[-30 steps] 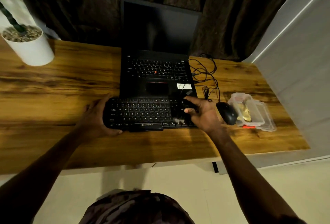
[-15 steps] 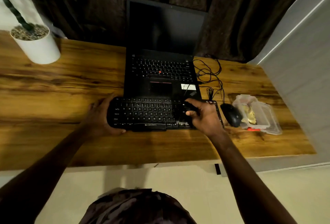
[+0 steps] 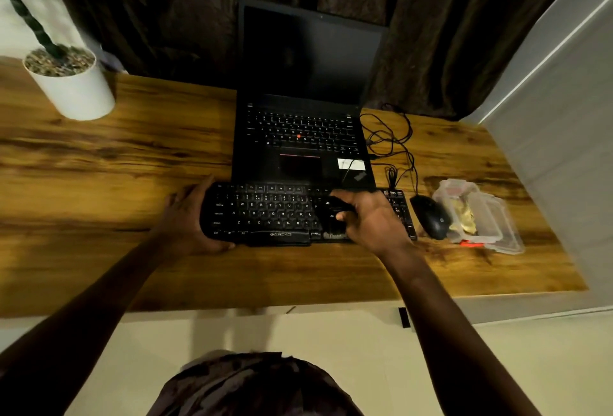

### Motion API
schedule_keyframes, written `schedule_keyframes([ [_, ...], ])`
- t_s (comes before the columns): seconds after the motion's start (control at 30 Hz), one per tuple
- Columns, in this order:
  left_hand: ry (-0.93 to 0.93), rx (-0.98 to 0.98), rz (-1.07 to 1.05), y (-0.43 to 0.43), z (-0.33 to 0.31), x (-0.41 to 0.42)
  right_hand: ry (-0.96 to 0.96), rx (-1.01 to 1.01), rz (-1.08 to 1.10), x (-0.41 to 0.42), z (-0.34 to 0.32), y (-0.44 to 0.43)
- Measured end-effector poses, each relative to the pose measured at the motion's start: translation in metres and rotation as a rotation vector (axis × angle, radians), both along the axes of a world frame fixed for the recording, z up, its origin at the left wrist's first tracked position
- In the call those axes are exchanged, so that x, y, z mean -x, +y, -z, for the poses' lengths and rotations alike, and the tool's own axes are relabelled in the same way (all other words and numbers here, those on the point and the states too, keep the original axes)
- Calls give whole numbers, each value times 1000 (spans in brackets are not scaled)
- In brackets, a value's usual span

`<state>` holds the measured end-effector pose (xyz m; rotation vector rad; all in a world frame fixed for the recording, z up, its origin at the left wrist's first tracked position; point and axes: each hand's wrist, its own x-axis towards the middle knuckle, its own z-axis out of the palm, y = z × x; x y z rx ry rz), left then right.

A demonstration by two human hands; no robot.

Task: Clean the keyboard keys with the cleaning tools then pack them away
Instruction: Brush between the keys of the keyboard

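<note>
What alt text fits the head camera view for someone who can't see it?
A person's right hand holds a small dark cleaning tool on the keys of a black keyboard, while the left hand grips its left end. An open laptop sits behind on the wooden desk, a mouse and clear plastic box to the right.

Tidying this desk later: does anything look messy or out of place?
Only the black cable, lying in a loose tangle on the table right of the laptop. Nothing looks spilled or damaged.
</note>
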<state>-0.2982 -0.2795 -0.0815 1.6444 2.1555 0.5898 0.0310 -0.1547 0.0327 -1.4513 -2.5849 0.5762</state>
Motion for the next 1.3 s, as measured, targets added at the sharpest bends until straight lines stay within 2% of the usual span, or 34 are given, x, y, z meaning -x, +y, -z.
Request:
schedule_keyframes([
  [0.2, -16, 1, -2, 0, -4, -1, 161, 88, -54, 25, 5, -9],
  [0.43, -51, -38, 4, -2, -6, -2, 73, 35, 37, -11, 5, 12],
  [0.67, -38, -10, -6, -2, -6, -1, 215, 107, -46, 14, 9, 3],
  [0.9, -60, -32, 11, -2, -4, 0, 163, 94, 43, -26, -1, 20],
  [1.2, -56, -59, 13, -4, -6, -3, 236, 116, -14, -8, 9, 6],
  [1.3, -56, -48, 14, -5, -7, -3, 189, 91, 32, -26, 6, 15],
])
